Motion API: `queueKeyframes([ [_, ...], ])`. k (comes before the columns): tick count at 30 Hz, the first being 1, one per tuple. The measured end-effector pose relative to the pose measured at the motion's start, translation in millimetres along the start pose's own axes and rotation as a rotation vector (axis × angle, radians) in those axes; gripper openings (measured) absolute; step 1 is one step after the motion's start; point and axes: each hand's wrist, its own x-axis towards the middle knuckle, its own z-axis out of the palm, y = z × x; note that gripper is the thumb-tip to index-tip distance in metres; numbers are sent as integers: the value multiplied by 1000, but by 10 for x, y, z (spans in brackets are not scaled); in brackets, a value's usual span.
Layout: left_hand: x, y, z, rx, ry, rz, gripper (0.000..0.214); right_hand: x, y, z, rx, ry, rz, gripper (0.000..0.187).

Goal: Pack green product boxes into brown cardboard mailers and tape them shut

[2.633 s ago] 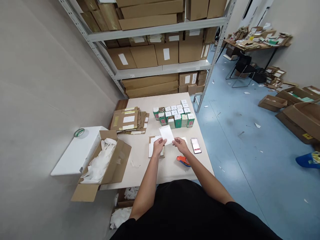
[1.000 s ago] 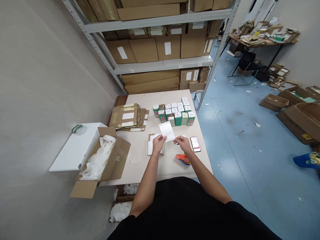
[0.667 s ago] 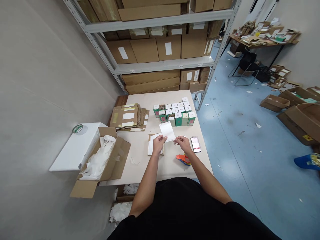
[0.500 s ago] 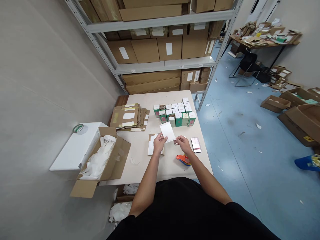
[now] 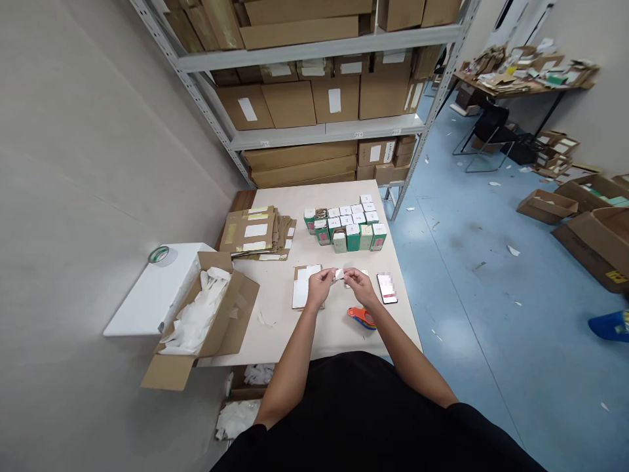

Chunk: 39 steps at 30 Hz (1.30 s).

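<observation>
A small white piece of paper (image 5: 339, 274) is pinched between the fingertips of my left hand (image 5: 320, 286) and my right hand (image 5: 361, 288), and only a little of it shows. Below and left of it, a flat cardboard piece (image 5: 296, 272) with a white sheet or label on top lies on the table, partly covered by my left hand. An orange and blue tape dispenser (image 5: 362, 317) rests below my right hand. To the right lies a phone (image 5: 387, 288) with its screen lit. Several green and white small boxes (image 5: 352, 237) stand in rows beyond my hands.
Flattened cardboard (image 5: 250, 231) is stacked at the table's left. An open carton (image 5: 240, 311) of white packing material leans by a white box (image 5: 142, 295) carrying a tape roll (image 5: 158, 254). Shelving (image 5: 327, 131) with cartons rises behind the table (image 5: 289, 341).
The white sheet that lay broad and flat in view between my hands now shows only as a small white piece. My right hand has come closer to my left.
</observation>
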Motion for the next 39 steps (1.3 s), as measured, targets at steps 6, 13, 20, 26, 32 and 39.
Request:
queueKeyframes([
  [6,3,-69,71,-141,21,-140,58,-8,-16,38,19,53,36,34],
  [13,-47,-72,85,-54,-14,-74,48,-52,-45,15,-128,41,-45,24],
  [20,-123,-149,-94,-116,131,-99,42,-69,55,-70,37,30,64,19],
  [26,-217,-186,-140,13,162,-91,46,27,150,96,190,112,232,27],
  [32,-340,-109,-270,-21,155,1,38,49,102,500,82,38,197,39],
  [39,-692,-204,-1351,-136,596,94,42,21,150,1231,59,-56,79,25],
])
